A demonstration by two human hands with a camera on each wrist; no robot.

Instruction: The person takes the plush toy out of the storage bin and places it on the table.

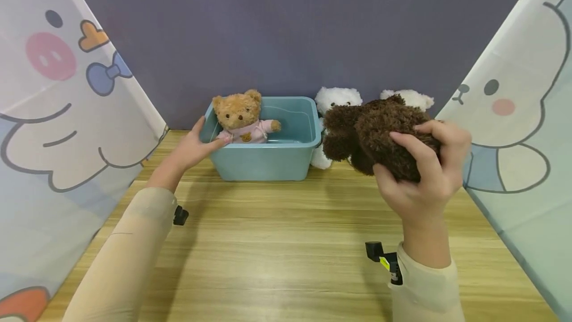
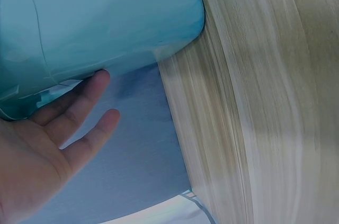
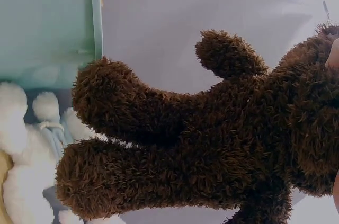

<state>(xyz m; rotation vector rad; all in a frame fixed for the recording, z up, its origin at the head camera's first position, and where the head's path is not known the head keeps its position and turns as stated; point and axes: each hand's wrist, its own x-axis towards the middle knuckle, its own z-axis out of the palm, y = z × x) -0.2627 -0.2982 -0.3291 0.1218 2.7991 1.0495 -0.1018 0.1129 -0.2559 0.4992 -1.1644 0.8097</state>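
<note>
Right hand (image 1: 424, 173) grips the brown bear (image 1: 380, 133); spread left hand (image 1: 196, 145) touches the tub (image 1: 268, 163) before white bears (image 1: 337, 101).

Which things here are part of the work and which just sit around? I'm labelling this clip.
In use: dark brown bear gripped by right hand; teal bin touched by left hand; tan bear inside it.
Lying about: two white bears behind.

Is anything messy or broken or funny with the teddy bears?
Nothing looks broken or spilled. The tan bear sits upright in the blue tub, which the left hand touches. The dark brown bear is held in the air, lying sideways in the right hand.
</note>
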